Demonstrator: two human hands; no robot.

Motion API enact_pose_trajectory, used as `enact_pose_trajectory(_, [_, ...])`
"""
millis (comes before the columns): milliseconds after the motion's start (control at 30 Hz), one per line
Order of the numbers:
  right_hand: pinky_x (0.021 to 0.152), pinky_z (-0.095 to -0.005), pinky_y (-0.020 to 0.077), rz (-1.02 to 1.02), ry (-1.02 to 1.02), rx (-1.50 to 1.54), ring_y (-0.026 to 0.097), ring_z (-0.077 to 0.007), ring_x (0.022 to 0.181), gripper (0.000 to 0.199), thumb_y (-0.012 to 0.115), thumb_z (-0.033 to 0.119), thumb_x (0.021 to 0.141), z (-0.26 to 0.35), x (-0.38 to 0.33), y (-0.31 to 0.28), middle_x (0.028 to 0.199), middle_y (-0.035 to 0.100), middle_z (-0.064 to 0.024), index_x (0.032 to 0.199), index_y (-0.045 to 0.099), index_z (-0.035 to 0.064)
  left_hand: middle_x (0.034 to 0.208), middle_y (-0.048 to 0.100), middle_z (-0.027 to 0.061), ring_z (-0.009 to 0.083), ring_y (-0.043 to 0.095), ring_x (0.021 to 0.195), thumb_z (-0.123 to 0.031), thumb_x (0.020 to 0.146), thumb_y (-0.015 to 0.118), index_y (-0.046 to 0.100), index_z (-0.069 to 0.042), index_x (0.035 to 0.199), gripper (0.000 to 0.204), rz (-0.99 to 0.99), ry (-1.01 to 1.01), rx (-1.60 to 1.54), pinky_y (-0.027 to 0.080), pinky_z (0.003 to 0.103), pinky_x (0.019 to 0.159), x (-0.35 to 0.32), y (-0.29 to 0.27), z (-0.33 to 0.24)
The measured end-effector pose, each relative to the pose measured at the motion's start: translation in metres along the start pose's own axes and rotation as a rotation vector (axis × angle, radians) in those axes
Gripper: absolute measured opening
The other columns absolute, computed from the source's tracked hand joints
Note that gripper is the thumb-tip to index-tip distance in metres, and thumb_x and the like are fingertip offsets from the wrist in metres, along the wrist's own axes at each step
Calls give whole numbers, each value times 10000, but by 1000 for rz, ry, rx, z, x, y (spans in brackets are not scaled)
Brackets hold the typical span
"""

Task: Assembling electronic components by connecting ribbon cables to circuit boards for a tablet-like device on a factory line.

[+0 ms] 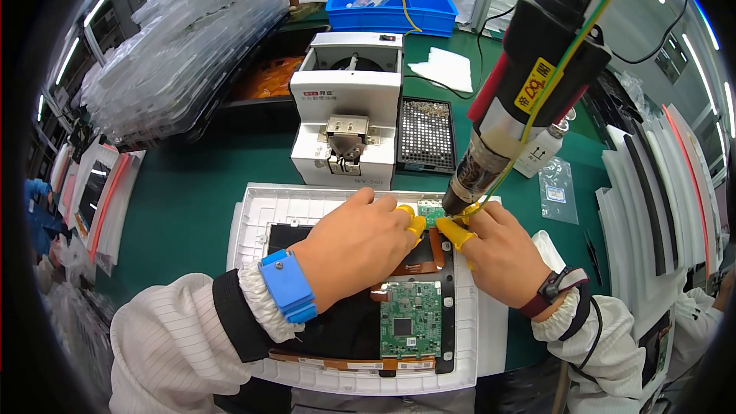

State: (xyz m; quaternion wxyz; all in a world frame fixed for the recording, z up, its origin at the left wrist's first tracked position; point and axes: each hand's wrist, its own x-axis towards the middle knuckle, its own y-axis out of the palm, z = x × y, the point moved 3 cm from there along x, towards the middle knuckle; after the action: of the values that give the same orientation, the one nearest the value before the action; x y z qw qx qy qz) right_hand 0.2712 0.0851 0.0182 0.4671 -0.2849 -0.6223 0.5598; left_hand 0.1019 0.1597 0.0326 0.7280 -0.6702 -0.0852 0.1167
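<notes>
A white panel housing (258, 203) lies in front of me, with a black sheet, a large green circuit board (412, 320) and brown flat cables (422, 262) on it. My left hand (356, 234), in yellow finger cots, reaches over it. Its fingertips are closed at the left edge of a small green circuit board (431, 211); what they pinch is hidden. From the upper right an electric screwdriver (491, 138) slants down to that board. My right hand (502, 249), also in yellow finger cots, has its thumb and forefinger closed around the screwdriver's lower end.
Behind the housing stands a white screw feeder (345, 100), with a perforated black tray (427, 134) beside it. A blue bin (391, 9) is farther back. Clear plastic trays (176, 61) pile up at left, foam sheets (640, 199) at right. Tweezers (593, 255) lie right of my hand.
</notes>
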Motion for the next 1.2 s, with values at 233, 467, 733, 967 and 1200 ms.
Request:
enact_pose_trajectory(233, [800, -346, 441, 57, -11, -61, 520, -258, 964, 116, 613, 95, 722, 9, 4, -2, 928, 566, -96, 795, 683, 37, 875, 613, 15, 163, 561, 917, -181, 856, 590, 714, -114, 944, 166, 29, -11, 63, 394, 299, 796, 2, 3, -3])
enact_pose_trajectory(467, [803, -348, 438, -6, 7, -75, 522, -259, 974, 124, 604, 91, 738, 9, -6, -6, 956, 573, -93, 826, 676, 42, 932, 626, 44, 201, 555, 971, -183, 863, 559, 707, -94, 982, 209, 50, 31, 81, 390, 332, 850, 4, -2, -8])
enact_pose_trajectory(733, [740, -366, 486, 8, 315, 133, 563, -290, 816, 150, 646, 83, 832, 12, -62, -54, 878, 569, -130, 951, 663, -7, 949, 574, 178, 344, 535, 941, 54, 773, 539, 602, 43, 1047, 282, -215, -210, -279, 447, 387, 846, -60, -61, 15])
enact_pose_trajectory(967, [517, -375, 430, -91, 547, 428, 538, -308, 576, 199, 721, 134, 792, 45, -127, -46, 697, 549, -140, 740, 603, -18, 877, 570, 186, 336, 551, 848, 19, 773, 614, 594, 32, 920, 149, 23, -448, -296, 459, 402, 766, -123, -76, -28])
enact_pose_trajectory(1200, [455, -327, 333, -375, 604, 709, 469, -256, 480, 295, 749, 135, 791, 60, -145, -25, 563, 481, -112, 616, 558, -5, 827, 599, 153, 328, 572, 805, -52, 752, 682, 606, 9, 836, 129, -31, -469, -250, 481, 413, 708, -129, -83, -82])
